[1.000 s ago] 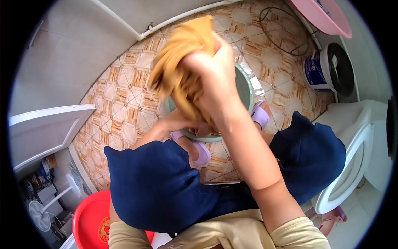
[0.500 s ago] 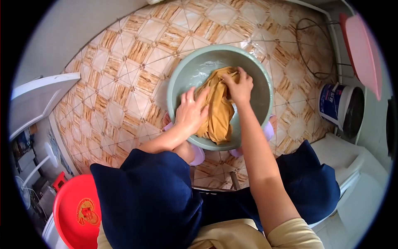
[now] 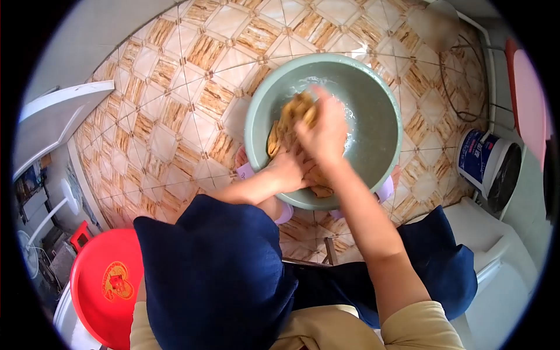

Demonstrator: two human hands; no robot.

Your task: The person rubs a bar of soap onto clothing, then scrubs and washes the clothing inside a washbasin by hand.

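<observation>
A grey-green plastic basin (image 3: 373,151) sits on the tiled floor between my feet, wet inside. In its left half lies a bunched mustard-yellow cloth garment (image 3: 297,114). My right hand (image 3: 325,128) is closed on the upper part of the garment and blurred by motion. Below it, my left hand (image 3: 290,169) presses down on the garment's lower part, gripping it near the basin's front wall. Some of the left fingers are hidden behind the right hand and the cloth.
To the left stand a red plastic basin (image 3: 93,274) and an open white door (image 3: 64,125). A white-and-blue bucket (image 3: 481,157) lies tilted at the right, below a pink basin (image 3: 531,99). A dark hose or cable (image 3: 448,87) runs along the right wall.
The garment has been gathered from a long spread shape into a bunch towards the basin's left. My right hand moved left and down with cloth in it; my left hand shifted right, beneath it.
</observation>
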